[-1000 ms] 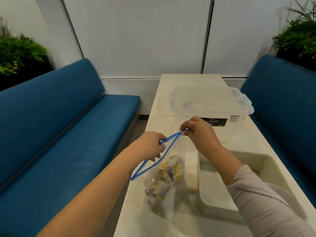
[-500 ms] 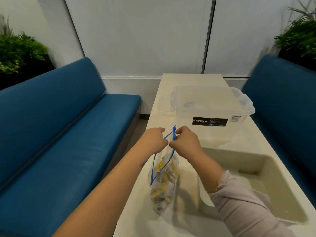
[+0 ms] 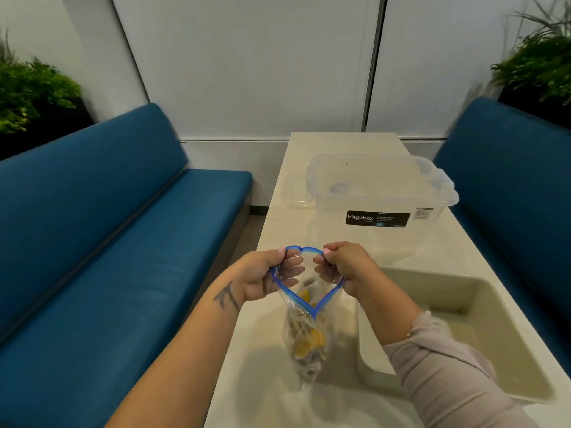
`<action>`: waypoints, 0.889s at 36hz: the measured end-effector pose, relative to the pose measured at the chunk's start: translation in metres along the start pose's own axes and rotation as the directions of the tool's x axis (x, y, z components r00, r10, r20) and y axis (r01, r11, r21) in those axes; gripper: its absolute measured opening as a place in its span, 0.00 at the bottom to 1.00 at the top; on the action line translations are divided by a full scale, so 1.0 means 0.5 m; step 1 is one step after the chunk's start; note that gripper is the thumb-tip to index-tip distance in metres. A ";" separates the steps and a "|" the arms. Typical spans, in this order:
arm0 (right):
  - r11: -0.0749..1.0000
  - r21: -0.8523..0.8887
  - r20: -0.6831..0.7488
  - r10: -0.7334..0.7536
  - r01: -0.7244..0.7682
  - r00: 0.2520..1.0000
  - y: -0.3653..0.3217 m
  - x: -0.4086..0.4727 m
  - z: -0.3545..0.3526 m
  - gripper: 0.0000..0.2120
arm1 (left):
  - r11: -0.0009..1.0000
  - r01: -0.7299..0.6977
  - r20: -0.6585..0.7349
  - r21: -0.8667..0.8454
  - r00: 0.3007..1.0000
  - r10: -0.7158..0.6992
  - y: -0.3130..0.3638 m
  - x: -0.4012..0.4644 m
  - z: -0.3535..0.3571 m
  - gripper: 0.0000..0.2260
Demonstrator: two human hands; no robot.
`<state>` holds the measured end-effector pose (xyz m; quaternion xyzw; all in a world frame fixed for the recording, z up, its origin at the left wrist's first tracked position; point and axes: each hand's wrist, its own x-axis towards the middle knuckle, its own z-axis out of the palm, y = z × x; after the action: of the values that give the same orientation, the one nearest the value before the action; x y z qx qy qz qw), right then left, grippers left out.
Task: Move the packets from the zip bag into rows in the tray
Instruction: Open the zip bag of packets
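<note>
A clear zip bag (image 3: 306, 319) with a blue zip rim hangs above the white table, its mouth pulled wide. Several yellow and white packets (image 3: 304, 342) lie bunched in its lower half. My left hand (image 3: 265, 274) grips the left side of the rim and my right hand (image 3: 343, 267) grips the right side, fingers curled over the blue edge. The beige tray (image 3: 494, 310) sits on the table just right of the bag, partly under my right forearm, with nothing visible inside it.
A clear lidded storage box (image 3: 380, 196) with a black label stands farther back on the table (image 3: 278, 396). Blue benches (image 3: 108, 242) flank the table on both sides. Green plants sit in the far corners.
The bag's mouth, nearly closed half a second ago, is now spread wide between my hands. Both hands have dropped lower and moved apart.
</note>
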<state>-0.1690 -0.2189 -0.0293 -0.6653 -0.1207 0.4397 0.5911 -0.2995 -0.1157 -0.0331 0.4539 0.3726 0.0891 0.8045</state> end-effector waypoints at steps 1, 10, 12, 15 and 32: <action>0.999 0.027 0.012 0.026 -0.027 1.000 0.002 0.002 0.000 0.06 | 0.996 0.002 0.013 -0.085 1.000 -0.001 -0.008 -0.001 -0.001 0.14; 0.959 0.213 0.114 0.165 -0.186 0.980 0.022 0.012 -0.004 0.08 | 0.788 -0.104 0.034 -0.607 0.987 0.157 -0.075 0.023 0.002 0.15; 0.987 0.107 0.090 0.113 -0.122 0.990 0.029 0.011 -0.002 0.06 | 0.746 -0.127 0.021 -0.654 0.982 0.185 -0.088 0.034 0.001 0.18; 0.994 -0.091 0.043 0.063 -0.059 0.997 0.040 0.011 -0.004 0.05 | 0.734 -0.163 -0.011 -0.659 0.978 0.207 -0.099 0.047 -0.012 0.16; 0.933 0.231 0.194 0.235 -0.277 0.952 0.064 0.015 0.029 0.12 | 0.780 -0.217 -0.147 -0.587 0.976 0.161 -0.110 0.043 -0.048 0.11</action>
<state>-0.1866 -0.2128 -0.0600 -0.5555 -0.0232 0.5780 0.5974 -0.3116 -0.1208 -0.0954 0.2066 0.3132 0.3027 0.8761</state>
